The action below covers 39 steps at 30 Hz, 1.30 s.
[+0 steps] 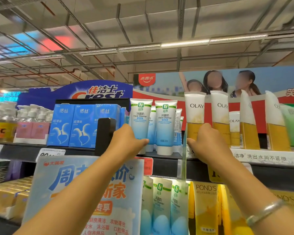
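left hand point(126, 141) gripping Face Cleaner tube point(140, 116) low down, thumb wrapping its front, right hand point(206, 141) apparently clasping leftmost Olay tube point(195, 107), fingers hidden, hands sitting well apart

Both bare forearms point(85, 184) reach up and forward, well apart at the elbows and nearer at the wrists, the left hand point(127, 141) back to the camera, thumb stretched rightward and fingers curled out of sight, the right hand point(208, 141) likewise knuckles-up, thumb pointing left
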Each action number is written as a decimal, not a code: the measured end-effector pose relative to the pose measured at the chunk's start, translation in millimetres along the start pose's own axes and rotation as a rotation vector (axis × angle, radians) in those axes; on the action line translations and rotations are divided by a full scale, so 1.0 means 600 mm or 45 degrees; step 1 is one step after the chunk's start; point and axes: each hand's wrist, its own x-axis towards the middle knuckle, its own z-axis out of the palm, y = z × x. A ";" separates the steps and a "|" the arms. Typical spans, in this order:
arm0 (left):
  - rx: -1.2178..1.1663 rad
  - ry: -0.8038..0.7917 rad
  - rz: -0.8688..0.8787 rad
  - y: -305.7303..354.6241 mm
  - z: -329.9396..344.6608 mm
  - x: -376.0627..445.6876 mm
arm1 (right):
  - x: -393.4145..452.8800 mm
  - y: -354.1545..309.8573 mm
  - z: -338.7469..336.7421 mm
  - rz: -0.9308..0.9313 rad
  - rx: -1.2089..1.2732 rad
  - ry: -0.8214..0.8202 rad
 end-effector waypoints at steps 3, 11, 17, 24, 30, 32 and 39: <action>0.041 0.041 0.029 0.000 0.005 -0.003 | 0.001 0.001 0.003 -0.014 0.011 0.017; 0.055 0.025 0.035 0.000 0.012 0.000 | 0.005 0.002 0.006 -0.057 0.039 0.057; 0.060 0.021 0.023 0.000 0.009 -0.001 | 0.009 0.005 0.009 -0.088 0.128 0.111; 0.092 -0.014 0.014 0.012 -0.003 -0.005 | -0.001 0.000 0.008 -0.214 0.355 0.347; 0.093 0.164 0.096 0.037 -0.019 -0.030 | -0.022 0.005 -0.025 -0.315 0.543 0.459; 0.050 0.210 0.147 0.049 -0.028 -0.046 | -0.039 0.009 -0.041 -0.327 0.589 0.447; -0.343 0.262 0.180 0.061 -0.034 -0.164 | -0.138 0.054 -0.092 -0.221 0.866 0.265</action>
